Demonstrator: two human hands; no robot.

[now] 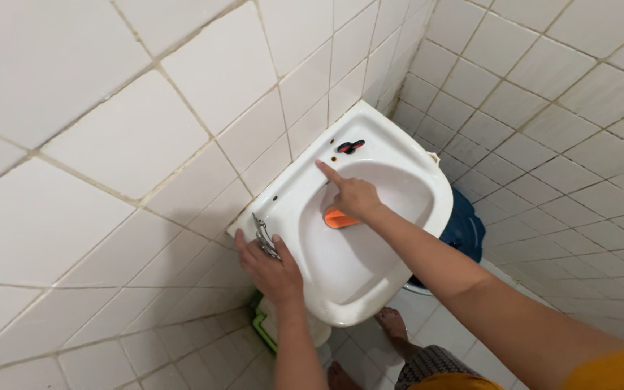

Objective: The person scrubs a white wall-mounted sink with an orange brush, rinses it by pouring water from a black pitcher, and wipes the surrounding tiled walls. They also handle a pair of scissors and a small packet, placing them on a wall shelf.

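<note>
The right hand (355, 198), in the middle of the frame, pinches an orange scrubbing pad (339, 218) under its curled fingers, while the index finger is stretched out and points toward the upper left, at the back ledge of the white washbasin (427, 180). The pad lies against the inner wall of the bowl, just below the ledge. Near the fingertip, a little higher in the frame, there is a small black and red piece (350, 146) on the ledge (I cannot tell exactly what it is), and some dark spots are on the ledge too. The left hand (272, 267), at the lower centre-left, lies flat with spread fingers on the near corner of the basin and holds nothing; it touches a small metal object (263, 235) which rests there. Below the basin I see a dark blue bucket (467, 231) at the right, something green and white (265, 325) on the floor, and the person's bare feet (391, 325) on the tiles. What can go wrong, in my judgement: the glazed basin seems slippery, so the pad, held with only some fingers, may slide out into the bowl; the left palm may push the metal object off the edge; and leaning on the basin loads its mounting.
</note>
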